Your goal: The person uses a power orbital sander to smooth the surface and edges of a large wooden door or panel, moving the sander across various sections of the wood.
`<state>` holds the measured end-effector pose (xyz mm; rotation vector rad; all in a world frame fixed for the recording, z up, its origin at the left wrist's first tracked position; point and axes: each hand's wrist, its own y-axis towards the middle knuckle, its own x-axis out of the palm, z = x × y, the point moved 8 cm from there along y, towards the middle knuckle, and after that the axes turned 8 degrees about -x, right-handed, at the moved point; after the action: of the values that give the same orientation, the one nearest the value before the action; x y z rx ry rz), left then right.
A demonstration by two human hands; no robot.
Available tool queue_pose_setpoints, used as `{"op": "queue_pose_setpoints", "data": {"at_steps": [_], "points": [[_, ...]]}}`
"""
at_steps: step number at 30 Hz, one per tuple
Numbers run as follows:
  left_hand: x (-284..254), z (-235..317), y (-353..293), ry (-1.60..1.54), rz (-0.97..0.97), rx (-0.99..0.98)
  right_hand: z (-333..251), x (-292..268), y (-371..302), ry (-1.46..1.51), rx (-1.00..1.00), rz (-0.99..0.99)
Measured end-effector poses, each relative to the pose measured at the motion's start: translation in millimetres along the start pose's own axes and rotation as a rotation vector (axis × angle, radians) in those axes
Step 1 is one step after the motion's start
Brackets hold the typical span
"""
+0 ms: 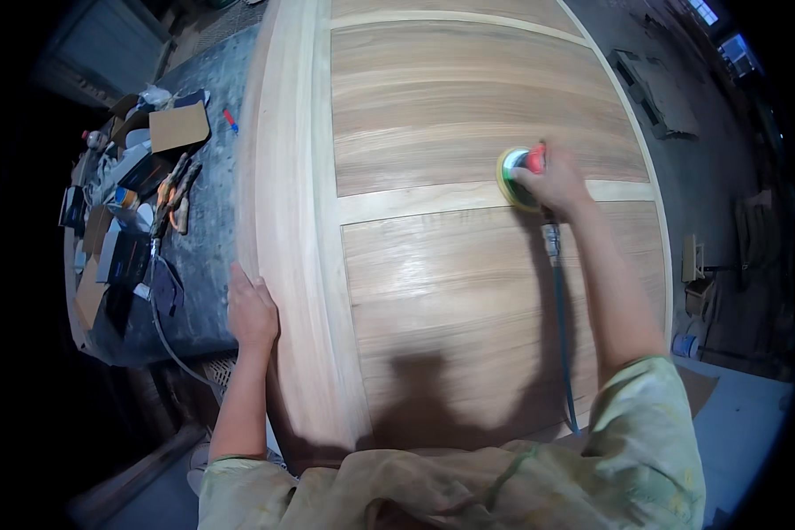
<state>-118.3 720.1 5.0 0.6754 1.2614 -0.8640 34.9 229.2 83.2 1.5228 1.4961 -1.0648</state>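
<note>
A large wooden panel (468, 265) with pale cross rails and a pale left stile lies flat in front of me. My right hand (556, 184) is wrapped round a pneumatic sander (514, 170), a round tool with a yellowish pad rim and a red part on top. The pad sits on the pale cross rail (415, 201), towards its right end. A blue-grey air hose (562, 327) runs from the sander back towards my body. My left hand (253, 305) rests on the panel's left edge, fingers stretched forward and partly hidden at the side.
On the left stands a dark worktop (208, 221) with cardboard boxes (178, 126), small dark boxes, a red-and-blue marker (230, 121), another tool with a hose (177, 194) and a dark sanding disc (166, 288). Beyond the panel's right edge, wood pieces (693, 261) and a small tub (685, 344) stand lower down.
</note>
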Motion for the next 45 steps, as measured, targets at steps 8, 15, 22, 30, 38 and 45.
{"op": "queue_pose_setpoints", "data": {"at_steps": [8, 15, 22, 30, 38, 45], "points": [[5, -7, 1, -0.059, -0.031, 0.014, -264, 120, -95, 0.093, -0.499, -0.443], [9, -5, 0, -0.02, 0.016, 0.042, -171, 81, -130, -0.044, -0.427, -0.337], [2, -3, 3, -0.113, 0.008, 0.037, -215, 93, -99, -0.133, -0.503, -0.39], [5, -1, 1, -0.06, 0.023, 0.051, -228, 96, -81, -0.27, -0.519, -0.347], [2, 2, 1, -0.11, -0.002, 0.068, -232, 98, -75, -0.275, -0.575, -0.383], [5, 0, 1, -0.078, -0.002, 0.054, -230, 92, -128, -0.193, -0.656, -0.433]]}}
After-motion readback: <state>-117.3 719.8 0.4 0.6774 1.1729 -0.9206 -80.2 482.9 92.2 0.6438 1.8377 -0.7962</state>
